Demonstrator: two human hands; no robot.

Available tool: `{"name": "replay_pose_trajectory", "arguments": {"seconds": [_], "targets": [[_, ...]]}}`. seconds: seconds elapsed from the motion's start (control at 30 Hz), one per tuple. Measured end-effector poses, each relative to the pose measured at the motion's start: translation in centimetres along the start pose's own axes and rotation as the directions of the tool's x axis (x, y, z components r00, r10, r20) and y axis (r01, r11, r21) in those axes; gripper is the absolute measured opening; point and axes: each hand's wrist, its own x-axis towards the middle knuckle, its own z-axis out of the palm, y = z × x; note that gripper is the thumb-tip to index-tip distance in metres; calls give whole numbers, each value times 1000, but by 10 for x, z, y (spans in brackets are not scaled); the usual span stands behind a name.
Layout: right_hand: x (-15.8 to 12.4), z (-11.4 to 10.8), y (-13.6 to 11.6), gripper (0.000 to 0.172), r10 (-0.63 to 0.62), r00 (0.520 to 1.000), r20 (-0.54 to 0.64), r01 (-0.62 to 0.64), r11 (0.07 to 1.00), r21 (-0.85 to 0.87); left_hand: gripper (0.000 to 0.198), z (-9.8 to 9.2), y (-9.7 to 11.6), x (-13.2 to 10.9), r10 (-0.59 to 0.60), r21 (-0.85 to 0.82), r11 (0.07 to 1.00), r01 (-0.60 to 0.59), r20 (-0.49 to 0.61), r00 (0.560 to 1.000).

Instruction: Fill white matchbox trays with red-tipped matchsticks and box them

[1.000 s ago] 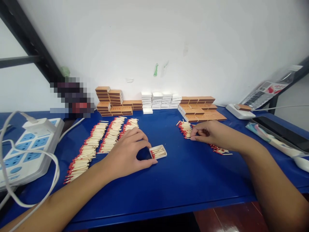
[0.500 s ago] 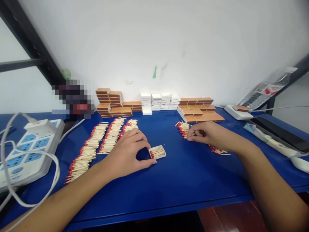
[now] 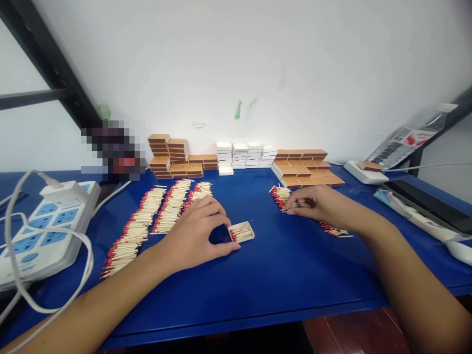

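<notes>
My left hand [image 3: 201, 233] grips the left end of a small white matchbox tray [image 3: 250, 237] between thumb and fingers. Several red-headed matches [image 3: 242, 231] lie in the tray, which rests on the blue table. To the right, my right hand [image 3: 308, 202] is closed in a pinch at the front of a pile of loose matches [image 3: 280, 195]. A match seems to be at its fingertips, though the fingers partly cover it. More matches [image 3: 334, 230] show from under that hand. Long rows of matches [image 3: 129, 236] stretch out beyond and beside my left forearm.
Along the wall stand brown matchboxes [image 3: 177, 169], white trays [image 3: 241, 155] and more brown matchboxes [image 3: 302, 169]. A power strip [image 3: 47, 226] with looping white cables is at the left. At the right lie a phone [image 3: 429, 204], a wrapped white spoon [image 3: 416, 216] and a plastic bottle [image 3: 409, 137].
Both hands keep nearly the same places and grips. The whole view has shifted very slightly; the right fingertips stay at the match pile.
</notes>
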Motion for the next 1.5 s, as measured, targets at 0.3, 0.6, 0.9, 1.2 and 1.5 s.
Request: {"name": "replay_pose_trajectory", "arguments": {"seconds": [0.3,0.6,0.9,1.2,1.5], "targets": [[2,3,5,43,-18,1000,-20,17,1000,-22,28,0,-1,2,8,-1,1000,-8,-8,1000],[4,5,6,37,-38,999,-35,38,999,-15,29,1,-1,0,0,4,1000,0,-2,1000],[2,3,5,40,-22,1000,-21,21,1000,-16,29,1,-2,1,-3,1,1000,3,1,1000],[3,3,4,44,-3,1000,-5,3,1000,-15,28,1,-1,1,15,-1,1000,-15,-13,1000],[2,6,-21,47,-54,998,17,53,998,40,28,4,-1,0,21,-6,1000,-21,-20,1000]]}}
